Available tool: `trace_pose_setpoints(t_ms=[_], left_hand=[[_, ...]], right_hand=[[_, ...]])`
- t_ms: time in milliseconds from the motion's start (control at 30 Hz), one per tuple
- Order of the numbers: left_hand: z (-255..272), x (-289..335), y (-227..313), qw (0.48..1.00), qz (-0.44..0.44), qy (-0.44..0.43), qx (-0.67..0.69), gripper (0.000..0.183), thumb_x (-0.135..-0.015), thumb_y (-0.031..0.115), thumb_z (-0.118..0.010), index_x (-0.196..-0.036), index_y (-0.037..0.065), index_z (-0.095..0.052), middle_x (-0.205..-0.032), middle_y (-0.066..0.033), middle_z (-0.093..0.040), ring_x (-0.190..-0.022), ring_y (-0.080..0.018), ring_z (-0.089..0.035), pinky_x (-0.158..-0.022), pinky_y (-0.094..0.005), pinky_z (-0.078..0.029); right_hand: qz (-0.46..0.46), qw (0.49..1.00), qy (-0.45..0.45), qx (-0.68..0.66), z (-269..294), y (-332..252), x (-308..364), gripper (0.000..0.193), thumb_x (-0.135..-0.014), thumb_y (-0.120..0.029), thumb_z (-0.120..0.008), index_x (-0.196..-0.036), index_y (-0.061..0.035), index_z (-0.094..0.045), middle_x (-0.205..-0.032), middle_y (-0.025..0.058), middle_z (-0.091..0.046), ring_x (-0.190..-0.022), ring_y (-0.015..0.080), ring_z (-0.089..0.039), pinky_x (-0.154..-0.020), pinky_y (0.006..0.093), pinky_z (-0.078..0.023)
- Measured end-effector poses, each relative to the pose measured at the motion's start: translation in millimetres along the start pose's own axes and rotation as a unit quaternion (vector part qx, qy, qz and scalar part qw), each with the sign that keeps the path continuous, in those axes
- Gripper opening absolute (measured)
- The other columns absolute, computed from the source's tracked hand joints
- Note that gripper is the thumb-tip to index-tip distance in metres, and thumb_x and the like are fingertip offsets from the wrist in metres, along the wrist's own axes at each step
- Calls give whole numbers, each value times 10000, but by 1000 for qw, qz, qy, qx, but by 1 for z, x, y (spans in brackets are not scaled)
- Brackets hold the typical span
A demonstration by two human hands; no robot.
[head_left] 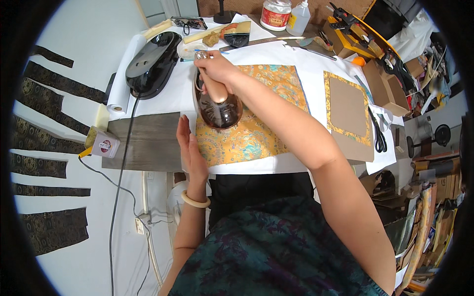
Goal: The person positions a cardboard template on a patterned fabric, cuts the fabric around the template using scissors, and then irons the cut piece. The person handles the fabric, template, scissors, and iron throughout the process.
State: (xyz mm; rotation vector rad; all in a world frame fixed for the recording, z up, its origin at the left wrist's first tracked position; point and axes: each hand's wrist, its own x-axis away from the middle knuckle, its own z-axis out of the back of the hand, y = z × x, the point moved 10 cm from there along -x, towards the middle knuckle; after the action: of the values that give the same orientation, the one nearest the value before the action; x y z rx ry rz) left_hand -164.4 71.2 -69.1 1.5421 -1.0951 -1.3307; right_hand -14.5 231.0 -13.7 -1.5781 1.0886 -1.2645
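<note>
My right hand (219,70) is wrapped around the tan handle of an iron (224,114) with a dark, glossy brown body. The iron lies on yellow brocade fabric (249,143) patterned in blue and orange, close to its left edge. My left hand (192,150) is held on edge at the fabric's lower left corner, fingers stretched out and nothing in it. Whether it touches the cloth I cannot tell. White paper (281,166) lies beneath the fabric.
A glossy black corded appliance (153,64) and a white paper roll (118,93) stand left. A brocade-bordered board (348,111) and black scissors (379,135) lie right. At the back are a red-labelled jar (275,15), a clear bottle (298,19) and a knife (318,53).
</note>
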Motion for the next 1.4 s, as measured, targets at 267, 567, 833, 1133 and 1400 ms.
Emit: trace_pose_setpoints(t_ms=[267,567,833,1133,1400], left_hand=[[-17,5,-4,993,42,-63,-90,518,-1019,50,-553,-1516,-29,-431,-1493,-218,-533,-1398,-268,-503,-1166,-371,-372],[-35,8,20,946,-115,-88,-289,364,-918,65,-664,-1263,-42,-625,-1353,-245,-636,-1303,-420,-580,-1174,-502,-399],[-35,9,15,935,-118,-91,-322,302,-933,55,-677,-1223,-28,-675,-1361,-221,-652,-1321,-373,-594,-1122,-442,-454],[-26,8,16,962,-51,-43,-266,469,-917,53,-649,-1361,-58,-550,-1312,-264,-639,-1236,-416,-618,-1099,-459,-454],[-14,6,23,971,-87,11,-224,539,-926,22,-620,-1433,-63,-459,-1383,-251,-579,-1269,-366,-592,-1062,-428,-472]], right_hand=[[-41,996,-33,66,23,-2,5,495,-1018,-319,-642,-1417,-149,-402,-874,91,-589,-535,187,-606,-484,373,-586],[-31,996,-14,86,39,-8,5,405,-1014,-341,-651,-1289,-131,-441,-840,70,-581,-535,158,-587,-477,349,-564],[-28,996,-12,82,39,-8,6,421,-1006,-332,-660,-1305,-136,-437,-832,67,-582,-526,158,-588,-468,350,-557],[-7,1000,15,25,33,-6,1,476,-995,-284,-664,-1350,-138,-383,-840,89,-584,-524,182,-595,-458,369,-569],[10,998,61,-13,18,-4,0,527,-997,-247,-643,-1399,-113,-329,-835,113,-592,-541,221,-605,-489,410,-587]])
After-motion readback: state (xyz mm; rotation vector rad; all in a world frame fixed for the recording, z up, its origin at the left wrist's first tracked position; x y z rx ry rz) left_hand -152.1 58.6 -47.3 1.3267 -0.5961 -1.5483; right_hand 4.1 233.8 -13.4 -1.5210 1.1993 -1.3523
